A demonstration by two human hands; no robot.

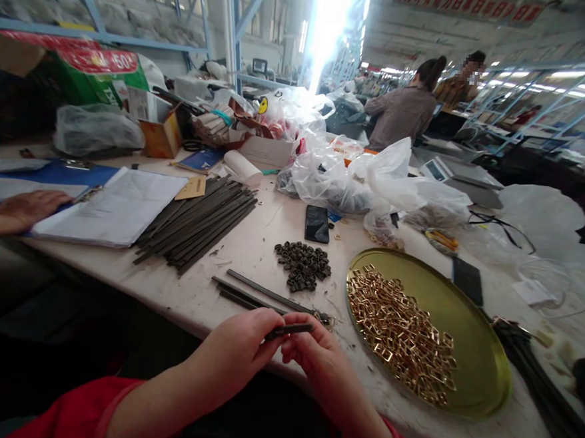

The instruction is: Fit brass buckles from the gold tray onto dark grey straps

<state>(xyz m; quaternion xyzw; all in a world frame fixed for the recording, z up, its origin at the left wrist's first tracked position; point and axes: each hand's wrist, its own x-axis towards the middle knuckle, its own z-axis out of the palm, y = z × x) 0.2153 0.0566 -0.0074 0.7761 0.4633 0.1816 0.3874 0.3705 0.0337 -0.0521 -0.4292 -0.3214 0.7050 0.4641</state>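
Observation:
My left hand [248, 339] and my right hand [316, 354] meet at the front edge of the table, both closed on a short visible length of dark strap [295, 328]. The rest of this strap is hidden by my fingers. Just beyond them lie a few dark straps [262, 288], with a small metal buckle [329, 320] at their right end. Farther off is a heap of small dark strap loops [302, 265]. To the right, a round gold tray [478, 345] holds many gold-coloured buckles [399, 330].
A bundle of dark strips [212, 220] lies left, beside papers on a clipboard [113, 206]. Another person's hand [33, 207] rests at far left. A phone [317, 224] and plastic bags [345, 176] are behind. More finished-looking straps [536, 376] lie right of the tray.

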